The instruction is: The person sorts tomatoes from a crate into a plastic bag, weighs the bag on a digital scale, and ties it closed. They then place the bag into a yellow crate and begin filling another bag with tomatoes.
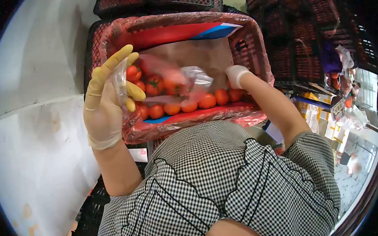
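My left hand (110, 92), in a pale glove with yellow fingers, holds the edge of a clear plastic bag (169, 72) over the left part of a red crate (260, 50). Through and beside the bag, several red tomatoes (155, 111) show. My right hand (237, 76), in a white glove, reaches into the crate's right side beside the tomatoes at the end of the front row. Its fingers are hidden from view. Brown paper (211, 52) lines the crate behind the tomatoes.
Stacked dark crates (304, 30) stand at the right, and more crates (157, 2) lie beyond the red one. A pale wall (40, 138) rises close on the left. Boxes and plastic bags (355, 118) are at the far right, with a person (354, 162) partly visible there.
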Tool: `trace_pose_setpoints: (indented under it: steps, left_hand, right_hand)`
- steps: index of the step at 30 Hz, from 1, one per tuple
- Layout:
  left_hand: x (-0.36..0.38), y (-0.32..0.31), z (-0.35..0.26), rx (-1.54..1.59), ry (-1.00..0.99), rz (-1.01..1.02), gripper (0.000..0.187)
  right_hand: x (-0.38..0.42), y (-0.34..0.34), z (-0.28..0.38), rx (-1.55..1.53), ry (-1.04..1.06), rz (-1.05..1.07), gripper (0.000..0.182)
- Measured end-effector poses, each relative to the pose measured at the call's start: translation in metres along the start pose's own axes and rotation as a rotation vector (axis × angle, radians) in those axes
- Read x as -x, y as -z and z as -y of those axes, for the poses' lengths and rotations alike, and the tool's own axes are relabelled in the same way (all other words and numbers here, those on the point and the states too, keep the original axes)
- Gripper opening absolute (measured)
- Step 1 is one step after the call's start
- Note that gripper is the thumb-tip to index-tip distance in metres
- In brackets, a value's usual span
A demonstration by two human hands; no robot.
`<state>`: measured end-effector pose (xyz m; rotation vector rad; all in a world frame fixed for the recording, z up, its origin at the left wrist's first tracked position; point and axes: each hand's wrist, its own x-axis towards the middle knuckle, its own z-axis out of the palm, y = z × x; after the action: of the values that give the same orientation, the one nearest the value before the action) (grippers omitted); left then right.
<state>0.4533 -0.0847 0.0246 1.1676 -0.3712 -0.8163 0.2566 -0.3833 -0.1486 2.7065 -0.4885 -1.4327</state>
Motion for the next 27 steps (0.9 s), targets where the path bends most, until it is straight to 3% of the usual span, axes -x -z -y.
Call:
trace_pose_setpoints:
  steps: [2, 4, 6, 7, 9, 11, 13, 15, 16, 19, 20, 27]
  left_hand:
    - [0.0, 0.002, 0.0, -0.005, 0.012, 0.002, 0.069]
    - [0.0, -0.002, -0.001, 0.001, 0.024, 0.004, 0.069]
    - [-0.001, -0.01, -0.005, -0.127, 0.051, -0.078, 0.082]
    - [-0.003, -0.011, -0.004, -0.124, 0.055, -0.067, 0.082]
    - [-0.005, -0.011, -0.003, -0.138, 0.057, -0.058, 0.082]
    - [-0.004, -0.011, -0.001, -0.123, 0.059, -0.05, 0.082]
    - [-0.004, -0.009, -0.001, -0.116, 0.054, -0.051, 0.081]
    - [-0.002, -0.01, -0.001, -0.089, 0.066, -0.049, 0.081]
    - [-0.001, -0.01, 0.001, -0.092, 0.067, -0.054, 0.081]
    - [0.0, -0.008, 0.003, -0.038, 0.092, -0.026, 0.081]
    - [0.0, -0.006, 0.003, -0.028, 0.071, -0.009, 0.076]
    - [0.002, -0.006, 0.0, -0.087, 0.061, -0.056, 0.08]
  right_hand:
    - [0.01, 0.019, 0.005, -0.339, 0.034, -0.147, 0.041]
    - [0.03, 0.044, 0.011, -0.812, 0.27, -0.031, 0.047]
    - [0.062, 0.075, 0.026, -1.152, 0.352, 0.23, 0.053]
    - [0.068, 0.081, 0.037, -1.16, 0.342, 0.228, 0.053]
    - [0.075, 0.088, 0.05, -1.769, 0.48, 0.301, 0.06]
    - [0.054, 0.074, 0.037, -1.667, 0.434, 0.36, 0.06]
    - [0.025, 0.042, 0.031, -0.615, 0.42, 0.021, 0.063]
    - [0.031, 0.015, 0.029, -0.463, 0.419, 0.024, 0.072]
    - [0.026, 0.01, 0.034, -0.434, 0.396, 0.146, 0.087]
    - [0.033, 0.001, 0.046, -0.39, 0.368, 0.076, 0.096]
    - [0.033, 0.009, 0.048, -0.425, 0.335, 0.154, 0.101]
    - [0.064, 0.04, 0.034, -0.435, 0.344, -0.134, 0.086]
